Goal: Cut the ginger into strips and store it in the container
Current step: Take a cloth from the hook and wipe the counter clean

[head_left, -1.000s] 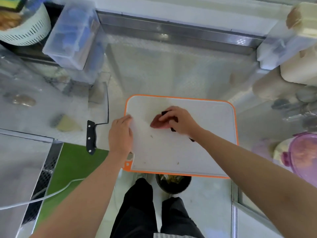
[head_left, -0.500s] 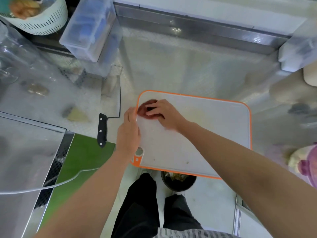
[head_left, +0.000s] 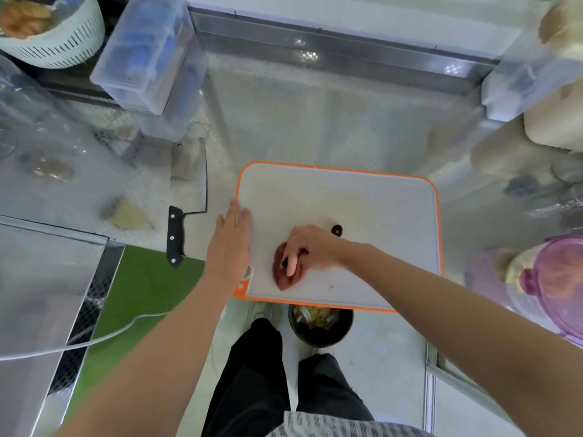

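**Wiping the board, ginger not yet in hand**

Head view: the right hand [head_left: 310, 247] presses a reddish cloth [head_left: 282, 275] on the cutting board [head_left: 362, 209], its grip curled round the cloth. The left hand [head_left: 232, 244] lies flat, fingers straight, on the board's left edge. The pale lump on the tabletop [head_left: 299, 121], left of the knife [head_left: 189, 184], is probably the ginger [head_left: 127, 214]. I judge it light, stiff and knobbly, so best pinched across its thick middle.
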